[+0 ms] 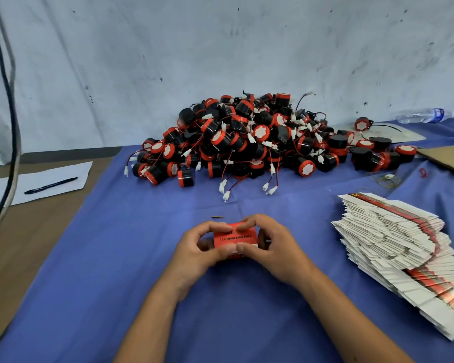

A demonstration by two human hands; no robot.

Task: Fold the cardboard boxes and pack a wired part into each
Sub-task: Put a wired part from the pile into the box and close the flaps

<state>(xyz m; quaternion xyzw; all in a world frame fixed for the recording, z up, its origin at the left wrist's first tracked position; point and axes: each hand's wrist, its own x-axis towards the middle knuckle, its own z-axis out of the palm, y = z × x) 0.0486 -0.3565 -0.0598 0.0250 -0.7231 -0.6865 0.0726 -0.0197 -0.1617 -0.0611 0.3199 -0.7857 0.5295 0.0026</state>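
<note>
A small red cardboard box (235, 238) with black lettering sits between both hands, just above the blue cloth (116, 271). My left hand (198, 247) grips its left side, fingers curled over the top edge. My right hand (269, 242) grips the right side, thumb and fingertips pinching the top and front. Whether a part is inside the box is hidden. Behind it lies a big pile of black-and-red wired parts (260, 140) with white connectors. A fanned stack of flat unfolded boxes (399, 247) lies to the right.
A sheet of white paper (37, 182) with a black pen (51, 185) lies at the left on the brown table. Black cables (9, 100) hang at the far left. A water bottle (425, 116) and brown cardboard (448, 157) are at the back right.
</note>
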